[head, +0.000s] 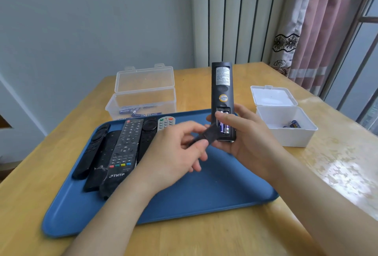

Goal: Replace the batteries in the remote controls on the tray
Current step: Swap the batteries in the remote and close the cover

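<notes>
While my left hand point(180, 149) has its thumb and curled fingers pinched on the battery cover point(204, 135), which shows only as a dark blur, the cover is off and held low beside the compartment, handy for refitting

My right hand point(247, 133) is wrapped round the lower end of the black remote point(222, 92), fingers behind, thumb point(223, 115) laid across the top of the open bay. I hold it upright with its back to the camera so I can see straight into the compartment

Two batteries point(224, 126) sit in there side by side. I can't tell from here whether they're the spent pair or the fresh pair, so the step is either prising them out or snapping the cover on

All this hangs above the far edge of the blue tray point(204, 190), so a dropped cell should land on it. Five more remotes point(122, 149) lie packed together, face up, on the tray's left half, waiting their turn by my reckoning

Behind the tray is a clear box point(143, 100), lid up, blue batteries in the bottom. To the right, apart from the tray, a white box point(286, 133), lid up, holds a few batteries, likely the discards. Both are on the wooden table point(184, 239)
</notes>
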Available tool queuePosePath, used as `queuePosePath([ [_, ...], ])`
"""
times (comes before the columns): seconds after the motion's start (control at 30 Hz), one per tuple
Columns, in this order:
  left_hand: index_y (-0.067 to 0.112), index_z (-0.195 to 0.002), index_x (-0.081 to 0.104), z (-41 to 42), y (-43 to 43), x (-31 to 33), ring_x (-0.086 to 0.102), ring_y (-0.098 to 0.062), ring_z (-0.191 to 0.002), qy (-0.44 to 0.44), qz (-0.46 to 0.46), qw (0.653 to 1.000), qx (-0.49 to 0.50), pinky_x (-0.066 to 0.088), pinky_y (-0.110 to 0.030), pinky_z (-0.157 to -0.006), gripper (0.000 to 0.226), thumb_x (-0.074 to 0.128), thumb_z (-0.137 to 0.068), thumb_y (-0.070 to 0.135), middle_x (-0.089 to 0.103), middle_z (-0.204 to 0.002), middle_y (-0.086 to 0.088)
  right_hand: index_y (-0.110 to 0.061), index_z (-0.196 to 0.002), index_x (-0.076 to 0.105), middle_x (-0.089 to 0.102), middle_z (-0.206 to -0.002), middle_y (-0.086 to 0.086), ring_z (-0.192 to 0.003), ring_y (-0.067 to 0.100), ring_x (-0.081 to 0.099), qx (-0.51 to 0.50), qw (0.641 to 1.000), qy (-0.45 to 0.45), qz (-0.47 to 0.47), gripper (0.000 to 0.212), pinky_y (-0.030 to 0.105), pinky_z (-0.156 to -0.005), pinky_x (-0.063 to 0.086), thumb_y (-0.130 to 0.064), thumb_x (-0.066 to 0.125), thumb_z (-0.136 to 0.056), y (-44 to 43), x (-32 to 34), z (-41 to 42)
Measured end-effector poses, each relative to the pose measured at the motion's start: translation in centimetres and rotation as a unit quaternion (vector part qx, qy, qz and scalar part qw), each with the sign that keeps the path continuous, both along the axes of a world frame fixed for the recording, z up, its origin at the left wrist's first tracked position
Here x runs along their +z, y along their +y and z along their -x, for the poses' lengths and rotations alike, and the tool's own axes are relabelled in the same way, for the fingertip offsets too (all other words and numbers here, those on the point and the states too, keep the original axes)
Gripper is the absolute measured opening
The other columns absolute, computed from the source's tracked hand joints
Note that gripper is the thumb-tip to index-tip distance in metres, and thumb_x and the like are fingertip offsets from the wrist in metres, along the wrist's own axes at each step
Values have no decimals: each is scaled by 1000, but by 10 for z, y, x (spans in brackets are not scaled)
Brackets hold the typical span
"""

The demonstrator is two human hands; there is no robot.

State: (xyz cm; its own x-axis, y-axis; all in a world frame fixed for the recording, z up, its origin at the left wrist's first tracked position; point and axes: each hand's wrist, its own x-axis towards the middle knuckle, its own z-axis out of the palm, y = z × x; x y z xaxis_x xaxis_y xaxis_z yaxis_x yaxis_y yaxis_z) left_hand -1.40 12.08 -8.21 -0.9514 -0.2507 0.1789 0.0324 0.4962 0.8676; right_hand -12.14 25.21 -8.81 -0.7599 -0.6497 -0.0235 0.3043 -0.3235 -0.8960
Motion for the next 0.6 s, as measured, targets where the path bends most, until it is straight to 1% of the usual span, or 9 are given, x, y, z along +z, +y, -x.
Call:
queuePosePath([
  [0.1, 22, -92, 58, 2, 0, 1, 58, -19, -47, 63, -49, 995, 58, 46, -25, -47, 15, 64, -89, 8, 67, -60, -4, -4, -120, 57, 66, -97, 12, -79, 21, 68, 11, 1000, 3, 16, 49, 29, -64, 56, -15, 73, -75, 1, 1, 0],
  [0.2, 25, -87, 61, 4, 2, -4, 61, -18, -50, 139, -18, 984, 111, 50, -26, -53, 16, 69, -87, 11, 66, -63, -4, -1, -120, 57, 64, -94, 13, -80, 21, 67, 18, 999, -14, 33, 49, 27, -63, 56, -13, 73, -76, 1, -1, 1],
  [0.27, 29, -86, 67, 4, 1, -7, 62, -16, -57, 206, 66, 967, 136, 52, -27, -59, 16, 71, -84, 14, 64, -63, 3, 2, -124, 55, 64, -99, 16, -86, 24, 66, 24, 998, -31, 43, 47, 27, -62, 56, -11, 71, -81, 0, -1, 1],
  [0.3, 31, -87, 71, 4, 1, -7, 61, -11, -62, 241, 124, 952, 143, 51, -24, -62, 18, 72, -82, 13, 65, -67, 8, 2, -126, 54, 64, -102, 18, -88, 26, 67, 30, 998, -37, 48, 47, 28, -62, 56, -11, 69, -83, 0, -1, 1],
  [0.33, 26, -89, 75, 4, 1, -7, 60, -7, -68, 273, 183, 933, 143, 48, -19, -64, 19, 72, -81, 9, 66, -74, 10, 3, -126, 54, 64, -103, 19, -88, 27, 67, 38, 997, -41, 54, 46, 29, -63, 57, -12, 68, -84, 0, -1, 1],
  [0.37, 19, -92, 76, 4, 1, -8, 60, -6, -73, 298, 238, 914, 140, 47, -16, -67, 19, 72, -81, 5, 68, -82, 7, 2, -125, 54, 63, -103, 20, -86, 27, 68, 47, 996, -42, 60, 45, 30, -64, 58, -12, 67, -84, 0, -1, 0],
  [0.43, 10, -96, 76, 4, 1, -9, 60, -10, -80, 325, 314, 883, 124, 49, -22, -72, 18, 70, -81, 3, 68, -91, 0, 0, -122, 55, 64, -101, 20, -81, 25, 68, 58, 995, -34, 69, 42, 31, -67, 59, -9, 66, -82, 0, 0, -2],
  [0.5, 9, -98, 75, 5, 3, -11, 63, -14, -85, 319, 324, 885, 101, 51, -27, -78, 18, 71, -81, 7, 68, -97, -2, 1, -123, 54, 66, -98, 19, -77, 24, 68, 57, 996, -22, 72, 37, 31, -66, 59, -3, 62, -86, 0, -1, -3],
  [0.6, 13, -104, 75, 5, 6, -13, 62, -7, -96, 258, 264, 926, 76, 50, -24, -87, 28, 72, -79, 26, 66, -112, 4, 0, -126, 53, 69, -96, 15, -75, 24, 68, 30, 998, 8, 61, 37, 30, -64, 56, 3, 58, -90, 1, -1, -2],
])
